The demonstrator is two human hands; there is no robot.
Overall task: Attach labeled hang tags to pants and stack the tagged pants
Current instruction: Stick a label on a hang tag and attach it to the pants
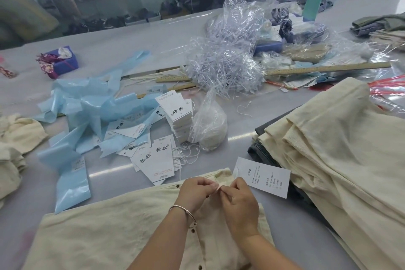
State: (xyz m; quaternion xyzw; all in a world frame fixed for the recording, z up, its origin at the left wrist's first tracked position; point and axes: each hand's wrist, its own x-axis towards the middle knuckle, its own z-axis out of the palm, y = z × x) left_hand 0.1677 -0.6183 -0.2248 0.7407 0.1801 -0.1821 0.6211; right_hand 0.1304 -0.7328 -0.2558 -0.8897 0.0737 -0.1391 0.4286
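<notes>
Both grips meet at the waistband of the cream cotton pants (122, 232) lying at the desk's near edge: the left hand (197, 190) and right hand (237, 201) each pinch something small between curled fingertips, likely the string of the white printed hang tag (262, 176) just beside. Right, stacked cream pants (341, 155) crowd the edge. Bare grey desk (232, 149) shows between. Beyond lie loose white tags (157, 160), blue plastic sheets (87, 107) and crumpled clear plastic (228, 68).

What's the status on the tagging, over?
Both hands, left and right, pinching string at waistband of pants. Tag beside them. Stack waiting right. Nothing blocking.
</notes>
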